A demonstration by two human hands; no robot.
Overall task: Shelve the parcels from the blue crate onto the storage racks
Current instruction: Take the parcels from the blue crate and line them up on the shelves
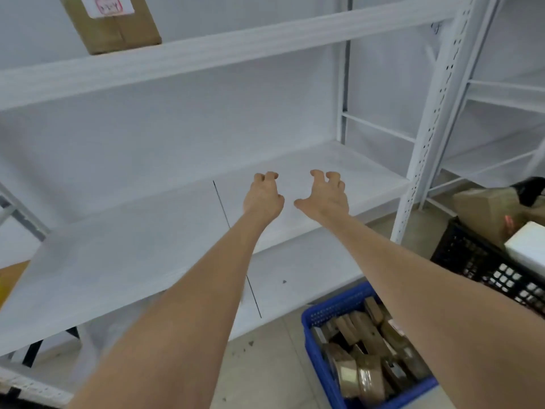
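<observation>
Over the middle shelf [141, 249] of the white storage rack [427, 128], both bare arms stretch forward. The left hand [263, 199] and right hand [324, 196] hover side by side with a small gap between them. Their fingers are loosely bent and grip nothing, and the right thumb is splayed toward the left hand. Down on the floor at the lower right, just in front of the rack, stands the blue crate [336, 307]. It is a perforated plastic bin packed with small brown parcels [368, 349], jumbled at angles, several of which appear to be wrapped in glossy tape. On the shelf above, at the upper left, sits a cardboard box [118, 28] with a white label whose red-framed writing is too blurred to read. Farther right, a black crate [477, 261] holds larger cardboard boxes.
</observation>
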